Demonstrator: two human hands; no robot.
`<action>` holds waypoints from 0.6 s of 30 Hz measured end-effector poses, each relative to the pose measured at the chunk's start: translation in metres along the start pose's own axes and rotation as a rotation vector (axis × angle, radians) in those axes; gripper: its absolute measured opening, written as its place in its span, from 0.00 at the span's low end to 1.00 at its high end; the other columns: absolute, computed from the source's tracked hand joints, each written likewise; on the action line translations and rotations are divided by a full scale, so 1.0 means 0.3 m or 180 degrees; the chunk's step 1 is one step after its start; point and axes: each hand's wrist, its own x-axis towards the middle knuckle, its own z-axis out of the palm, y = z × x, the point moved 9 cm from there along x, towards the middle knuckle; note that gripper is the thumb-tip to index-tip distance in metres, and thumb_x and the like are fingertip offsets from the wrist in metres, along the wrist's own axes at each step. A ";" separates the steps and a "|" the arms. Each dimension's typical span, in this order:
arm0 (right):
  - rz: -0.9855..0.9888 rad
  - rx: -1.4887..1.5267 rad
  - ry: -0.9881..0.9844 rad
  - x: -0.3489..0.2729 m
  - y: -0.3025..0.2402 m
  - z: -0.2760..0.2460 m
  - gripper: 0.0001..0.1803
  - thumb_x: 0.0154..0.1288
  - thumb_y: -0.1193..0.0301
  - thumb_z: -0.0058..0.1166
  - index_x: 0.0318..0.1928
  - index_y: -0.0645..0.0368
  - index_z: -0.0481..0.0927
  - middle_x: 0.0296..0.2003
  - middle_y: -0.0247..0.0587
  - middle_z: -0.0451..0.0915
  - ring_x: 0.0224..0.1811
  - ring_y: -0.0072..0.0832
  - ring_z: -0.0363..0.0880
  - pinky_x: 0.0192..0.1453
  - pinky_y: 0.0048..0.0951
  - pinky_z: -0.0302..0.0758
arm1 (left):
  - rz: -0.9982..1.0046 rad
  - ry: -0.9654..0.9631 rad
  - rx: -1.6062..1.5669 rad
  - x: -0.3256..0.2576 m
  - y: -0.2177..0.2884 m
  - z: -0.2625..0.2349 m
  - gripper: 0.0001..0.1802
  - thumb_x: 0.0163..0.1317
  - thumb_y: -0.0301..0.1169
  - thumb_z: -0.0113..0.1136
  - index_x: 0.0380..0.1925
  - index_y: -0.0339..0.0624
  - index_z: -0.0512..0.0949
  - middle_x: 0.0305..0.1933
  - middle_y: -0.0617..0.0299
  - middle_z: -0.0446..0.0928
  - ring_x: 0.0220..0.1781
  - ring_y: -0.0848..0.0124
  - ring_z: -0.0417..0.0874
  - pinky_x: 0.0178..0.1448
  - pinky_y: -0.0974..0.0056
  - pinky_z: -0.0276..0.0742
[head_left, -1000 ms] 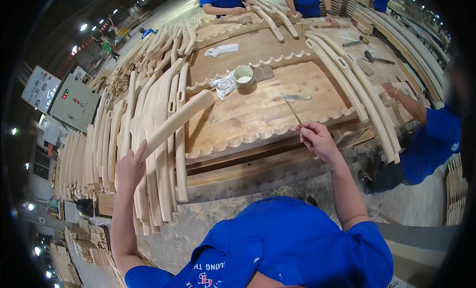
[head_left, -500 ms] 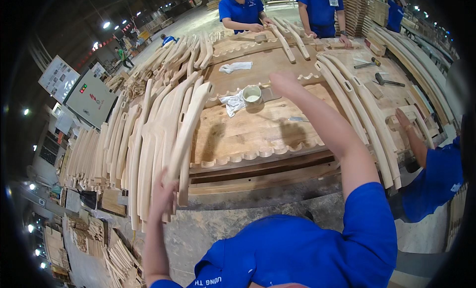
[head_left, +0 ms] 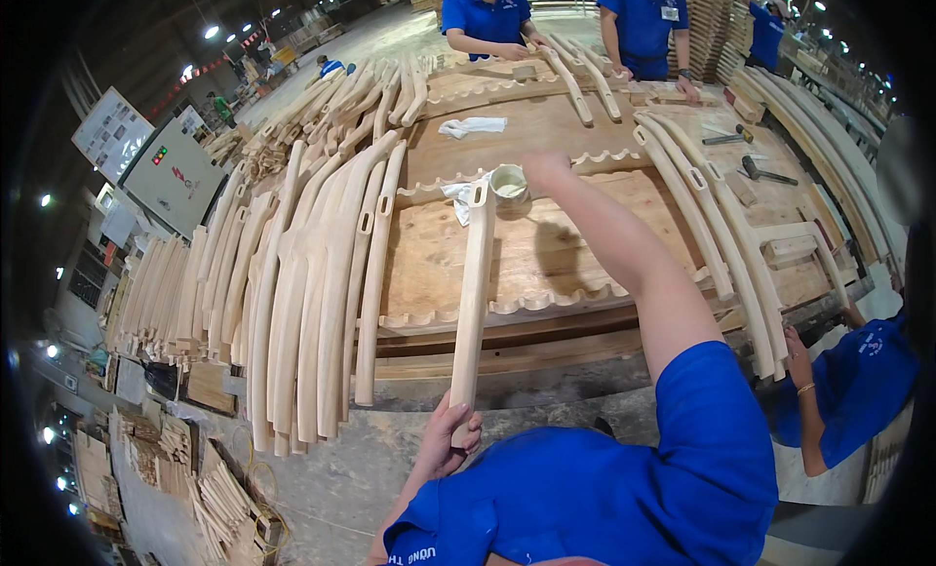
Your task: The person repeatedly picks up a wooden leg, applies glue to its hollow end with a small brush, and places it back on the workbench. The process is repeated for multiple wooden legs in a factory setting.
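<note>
My left hand (head_left: 454,437) is wrapped round the lower end of a long pale wooden chair leg (head_left: 472,303). The leg stands nearly upright in view, its slotted top end close to a cup (head_left: 509,184) with whitish stuff inside. At the cup's right side is my right hand (head_left: 548,171), fingers closed; what they hold is hidden. Behind the leg and cup lies a crumpled white cloth (head_left: 460,197), partly covered. More pale curved legs (head_left: 317,303) lean side by side left of my left hand, over the workbench edge.
Scalloped wooden rails (head_left: 565,301) cross the workbench. More legs (head_left: 697,191) lie at the right, with hammers (head_left: 768,172) beyond. A co-worker's arm (head_left: 807,400) is at the right edge; two people in blue (head_left: 643,25) stand across the bench. A grey control box (head_left: 175,181) stands left.
My left hand has drawn one leg away from the left-hand row, moving right and nearer to me. My right hand has shifted slightly left, closer to the cup. The co-worker's hand at right came nearer.
</note>
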 end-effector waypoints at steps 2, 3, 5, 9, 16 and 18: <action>0.0051 -0.0008 0.0185 -0.017 -0.002 0.011 0.12 0.58 0.70 0.50 0.42 0.55 0.82 0.43 0.42 0.82 0.44 0.38 0.82 0.40 0.42 0.79 | -0.0089 0.0019 -0.0199 0.020 -0.023 -0.007 0.20 0.66 0.35 0.48 0.56 0.53 0.59 0.27 0.60 0.67 0.17 0.75 0.66 0.20 0.71 0.63; 0.0050 -0.0016 0.0285 -0.031 -0.015 0.017 0.12 0.59 0.71 0.50 0.42 0.55 0.83 0.42 0.41 0.82 0.45 0.36 0.82 0.39 0.42 0.79 | -0.0116 0.0038 -0.0305 0.028 -0.032 -0.011 0.20 0.67 0.36 0.48 0.57 0.54 0.58 0.27 0.60 0.67 0.18 0.75 0.66 0.21 0.71 0.63; 0.0037 -0.0029 0.0481 -0.061 -0.038 0.029 0.11 0.60 0.72 0.49 0.41 0.54 0.83 0.41 0.38 0.83 0.45 0.34 0.82 0.38 0.42 0.80 | -0.0127 0.0069 -0.0352 0.035 -0.049 -0.015 0.19 0.67 0.37 0.48 0.56 0.54 0.58 0.28 0.61 0.67 0.19 0.75 0.66 0.22 0.70 0.63; 0.0151 0.0382 0.0619 -0.064 0.038 0.082 0.11 0.60 0.73 0.48 0.39 0.58 0.82 0.39 0.43 0.83 0.43 0.38 0.82 0.41 0.41 0.79 | -0.0143 0.0034 -0.0094 0.059 -0.057 0.038 0.17 0.66 0.37 0.49 0.52 0.53 0.59 0.29 0.61 0.68 0.19 0.74 0.67 0.22 0.69 0.63; 0.0574 0.1740 0.0846 -0.101 0.060 0.203 0.09 0.58 0.73 0.48 0.37 0.63 0.78 0.34 0.55 0.80 0.40 0.47 0.80 0.44 0.43 0.76 | 0.0067 0.0278 0.0350 0.091 -0.057 -0.020 0.18 0.62 0.32 0.50 0.50 0.49 0.59 0.31 0.60 0.71 0.23 0.72 0.74 0.24 0.68 0.71; 0.0612 0.1972 0.1006 -0.094 0.128 0.272 0.09 0.58 0.72 0.48 0.37 0.64 0.77 0.33 0.57 0.80 0.38 0.47 0.80 0.43 0.44 0.75 | 0.0121 0.0174 0.0796 0.112 -0.024 0.002 0.19 0.60 0.30 0.51 0.50 0.48 0.59 0.30 0.61 0.71 0.23 0.72 0.75 0.23 0.67 0.73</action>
